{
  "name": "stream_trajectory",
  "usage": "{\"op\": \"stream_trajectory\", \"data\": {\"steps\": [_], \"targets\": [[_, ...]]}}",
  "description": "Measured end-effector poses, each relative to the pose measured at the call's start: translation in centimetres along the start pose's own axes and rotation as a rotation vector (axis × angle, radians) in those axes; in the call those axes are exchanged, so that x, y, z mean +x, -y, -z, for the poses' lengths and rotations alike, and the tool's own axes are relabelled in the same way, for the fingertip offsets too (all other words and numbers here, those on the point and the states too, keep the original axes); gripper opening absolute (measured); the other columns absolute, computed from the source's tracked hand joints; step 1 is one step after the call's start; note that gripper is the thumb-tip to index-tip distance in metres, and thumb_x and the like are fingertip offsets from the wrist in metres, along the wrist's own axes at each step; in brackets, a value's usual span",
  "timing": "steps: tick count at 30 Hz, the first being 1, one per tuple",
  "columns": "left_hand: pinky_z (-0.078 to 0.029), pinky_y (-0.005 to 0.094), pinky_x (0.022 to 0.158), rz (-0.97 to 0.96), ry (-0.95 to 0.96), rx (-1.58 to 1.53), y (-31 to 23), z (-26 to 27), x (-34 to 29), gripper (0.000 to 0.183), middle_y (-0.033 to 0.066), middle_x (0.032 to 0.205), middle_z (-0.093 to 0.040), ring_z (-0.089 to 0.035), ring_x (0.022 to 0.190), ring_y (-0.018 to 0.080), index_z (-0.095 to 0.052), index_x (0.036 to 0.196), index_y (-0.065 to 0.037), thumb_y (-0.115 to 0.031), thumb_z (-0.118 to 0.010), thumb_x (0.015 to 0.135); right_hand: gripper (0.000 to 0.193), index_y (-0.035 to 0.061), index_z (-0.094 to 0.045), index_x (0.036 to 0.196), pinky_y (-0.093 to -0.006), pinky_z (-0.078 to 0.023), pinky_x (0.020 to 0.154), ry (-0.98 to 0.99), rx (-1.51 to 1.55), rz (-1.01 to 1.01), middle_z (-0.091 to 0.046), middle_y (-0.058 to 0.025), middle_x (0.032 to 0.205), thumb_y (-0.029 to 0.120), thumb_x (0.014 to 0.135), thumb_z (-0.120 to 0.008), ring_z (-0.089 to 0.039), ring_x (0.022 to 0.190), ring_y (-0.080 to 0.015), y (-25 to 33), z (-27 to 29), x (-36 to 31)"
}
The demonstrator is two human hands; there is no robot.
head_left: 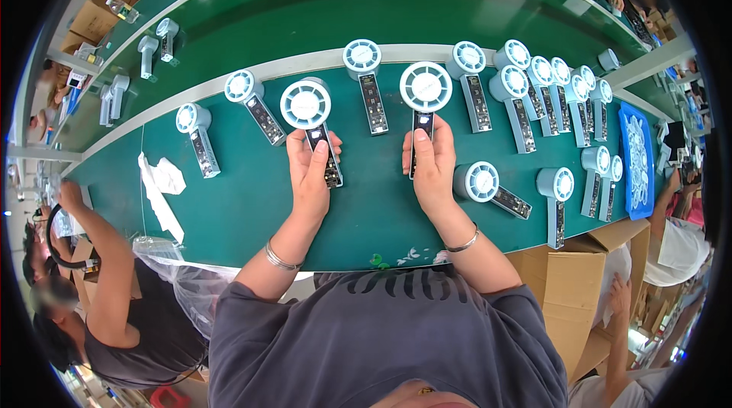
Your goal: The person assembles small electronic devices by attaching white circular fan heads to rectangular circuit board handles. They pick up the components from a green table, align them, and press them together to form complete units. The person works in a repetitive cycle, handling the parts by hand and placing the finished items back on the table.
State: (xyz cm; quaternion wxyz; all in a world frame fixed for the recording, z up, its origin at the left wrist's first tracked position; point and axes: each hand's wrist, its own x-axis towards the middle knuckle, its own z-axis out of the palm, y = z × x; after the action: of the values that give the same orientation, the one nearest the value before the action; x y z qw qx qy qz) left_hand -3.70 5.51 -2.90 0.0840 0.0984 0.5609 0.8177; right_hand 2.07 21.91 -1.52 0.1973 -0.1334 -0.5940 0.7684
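Observation:
My left hand (310, 175) is closed round the handle of a pale blue handheld fan (306, 105), its round head upward. The handle's open front shows a dark circuit board. In my right hand (435, 171), a second handheld fan (425, 88) of the same kind is gripped by its handle, thumb across the front. Both fans are held upright side by side over the green table (366, 210). Between and beyond them lies another fan (373, 103). To the left are two more, a fan (263, 110) and a fan (202, 145). Near my right wrist a fan (488, 185) lies tilted.
Several more fans (522, 114) crowd the right side, beside a blue tray (627, 156) of small pale parts. White paper or cloth (162, 187) lies at left. A cardboard box (560, 286) stands at the front right. Co-workers are on both sides; a co-worker's arm (107, 255) is at left.

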Motion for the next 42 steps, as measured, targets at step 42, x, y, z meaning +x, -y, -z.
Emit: {"op": "stream_trajectory", "data": {"steps": [42], "targets": [[-0.042, 0.03, 0.073, 0.055, -0.112, 0.174, 1.0, 0.8, 0.5, 0.032, 0.0126, 0.104, -0.054, -0.052, 0.086, 0.0176, -0.04, 0.115, 0.0, -0.024, -0.045, 0.094, 0.038, -0.0011, -0.035, 0.119, -0.038, -0.045, 0.079, -0.079, -0.129, 0.119, -0.057, -0.021, 0.101, 0.022, 0.093, -0.047, -0.058, 0.093, -0.0308, -0.4, 0.5, -0.2]]}}
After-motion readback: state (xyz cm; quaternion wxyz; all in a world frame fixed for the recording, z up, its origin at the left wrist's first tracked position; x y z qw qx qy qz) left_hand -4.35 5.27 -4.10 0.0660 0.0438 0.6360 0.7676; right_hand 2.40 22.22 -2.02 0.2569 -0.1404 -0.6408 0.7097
